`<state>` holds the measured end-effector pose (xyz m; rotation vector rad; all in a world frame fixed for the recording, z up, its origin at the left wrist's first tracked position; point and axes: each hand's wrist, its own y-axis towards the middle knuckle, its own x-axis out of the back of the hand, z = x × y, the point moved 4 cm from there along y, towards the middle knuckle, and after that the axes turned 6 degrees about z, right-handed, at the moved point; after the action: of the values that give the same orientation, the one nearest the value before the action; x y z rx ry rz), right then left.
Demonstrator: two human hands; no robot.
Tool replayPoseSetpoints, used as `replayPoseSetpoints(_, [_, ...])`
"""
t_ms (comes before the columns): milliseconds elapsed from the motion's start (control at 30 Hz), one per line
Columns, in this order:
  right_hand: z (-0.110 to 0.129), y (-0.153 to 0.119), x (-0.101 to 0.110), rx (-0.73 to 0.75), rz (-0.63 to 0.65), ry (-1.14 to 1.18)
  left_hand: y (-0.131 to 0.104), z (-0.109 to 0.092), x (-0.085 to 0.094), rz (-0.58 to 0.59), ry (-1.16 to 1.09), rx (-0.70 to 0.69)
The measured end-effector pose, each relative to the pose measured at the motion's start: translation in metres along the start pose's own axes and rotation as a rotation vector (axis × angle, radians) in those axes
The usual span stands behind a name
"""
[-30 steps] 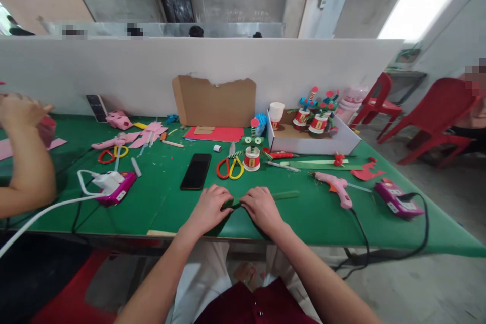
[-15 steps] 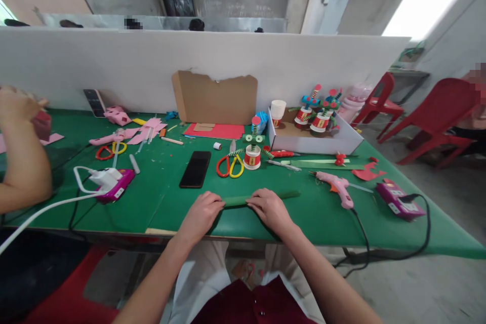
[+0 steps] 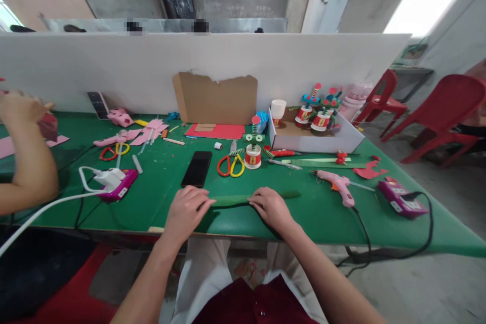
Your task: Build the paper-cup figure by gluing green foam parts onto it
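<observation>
Left hand (image 3: pixel 189 211): pinches the green strip (image 3: pixel 231 200) near one end
Right hand (image 3: pixel 271 207): fingertips pinch it farther along
Green strip: between both hands, its free end beyond the right hand
Strip tension: light, even pull should keep it straight, uncreased

The left hand (image 3: pixel 189 209) and right hand (image 3: pixel 271 206) are bare, with fingers, knuckles and wrists uncovered. Behind each wrist, the left forearm (image 3: pixel 150 273) and right forearm (image 3: pixel 322 273) are bare as well, slim at the wrist and broader farther from the hand. Below and between the hands is a dark red, maroon-like top (image 3: pixel 228 306); its upper edge makes two blunt peaks with a notch between them, and small, pale, shiny dots, apparently buttons (image 3: pixel 261 314), run down its front. Beneath both hands, light off-white trousers (image 3: pixel 207 263) show soft creases, partly in shadow below the right hand.
</observation>
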<state>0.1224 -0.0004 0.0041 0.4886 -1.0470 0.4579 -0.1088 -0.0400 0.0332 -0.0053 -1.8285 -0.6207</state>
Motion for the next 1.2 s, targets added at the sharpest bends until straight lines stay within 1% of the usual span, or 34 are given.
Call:
replayPoseSetpoints(67, [0.002,0.002,0.001,-0.022,0.023,-0.030,0.009,-0.022,-0.009,0.067,-0.044,-0.036])
replayPoseSetpoints(133, [0.004,0.002,0.002,-0.033,0.039,-0.045,0.018,-0.040,-0.023,0.152,-0.074,-0.047])
replayPoseSetpoints(167, [0.004,0.002,0.003,-0.033,0.043,-0.046,0.022,-0.046,-0.031,0.197,-0.084,-0.044])
replayPoseSetpoints(233, [0.004,0.000,0.004,-0.030,0.047,-0.040,0.028,-0.052,-0.044,0.277,-0.096,-0.026])
replayPoseSetpoints(333, [-0.002,-0.004,0.009,-0.050,0.033,-0.006,0.034,-0.050,-0.051,0.344,-0.119,0.016])
replayPoseSetpoints(467, [-0.012,-0.009,0.019,-0.121,0.032,0.036,0.039,-0.041,-0.047,0.387,-0.160,0.048])
replayPoseSetpoints(600, [-0.018,-0.006,0.029,-0.244,0.091,-0.021,0.044,-0.038,-0.045,0.438,-0.144,0.084])
replayPoseSetpoints(700, [-0.017,-0.001,0.033,-0.305,0.148,-0.076,0.048,-0.038,-0.047,0.485,-0.078,0.121])
replayPoseSetpoints(867, [-0.015,0.004,0.034,-0.357,0.220,-0.108,0.056,-0.040,-0.050,0.576,0.074,0.164])
replayPoseSetpoints(1000, [-0.016,0.005,0.034,-0.388,0.229,-0.116,0.060,-0.044,-0.049,0.640,0.123,0.151])
replayPoseSetpoints(1200, [-0.015,0.005,0.033,-0.400,0.238,-0.143,0.062,-0.046,-0.048,0.665,0.131,0.139])
